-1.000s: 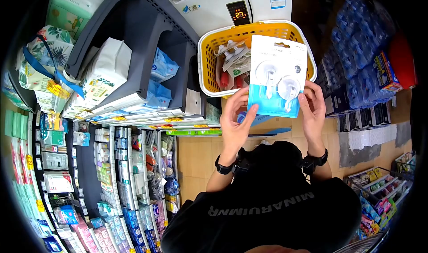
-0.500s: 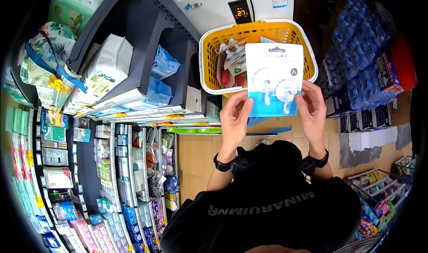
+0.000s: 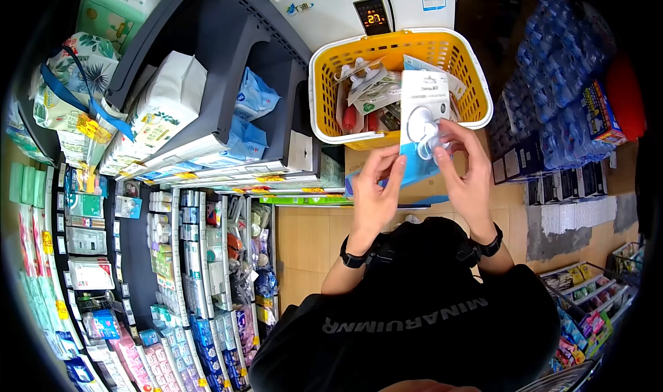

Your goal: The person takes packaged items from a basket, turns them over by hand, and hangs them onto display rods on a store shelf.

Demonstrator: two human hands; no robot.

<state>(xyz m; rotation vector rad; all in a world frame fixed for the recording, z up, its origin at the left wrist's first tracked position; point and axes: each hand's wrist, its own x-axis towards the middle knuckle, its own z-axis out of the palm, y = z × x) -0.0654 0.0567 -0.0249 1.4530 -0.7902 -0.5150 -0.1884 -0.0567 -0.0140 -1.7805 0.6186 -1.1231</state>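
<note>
A pack of suction-cup hooks (image 3: pixel 420 109) on a white-and-blue card is between my two hands, turned partly edge-on over the front of a yellow basket (image 3: pixel 338 57) with a white rim. My left hand (image 3: pixel 376 192) pinches the card's lower left edge between thumb and fingers. On the other side, the thumb and fingers of my right hand (image 3: pixel 466 168) close on the pack's right side by the clear hooks. Inside the basket lie several packaged items (image 3: pixel 373 92), some with red parts; the pack and my hands hide some of the basket's contents.
Behind the basket stands a white appliance (image 3: pixel 331 9) with a lit display. Dark shelving (image 3: pixel 228 40) with blue and white packs rises at the left. Stacked bottle packs (image 3: pixel 552 95) are at the right. A low rack of goods (image 3: pixel 583 295) stands at lower right.
The pack has turned from facing me to an angled, narrower view. My right hand has moved left and inward onto the hooks; my left hand has shifted slightly right and down.
</note>
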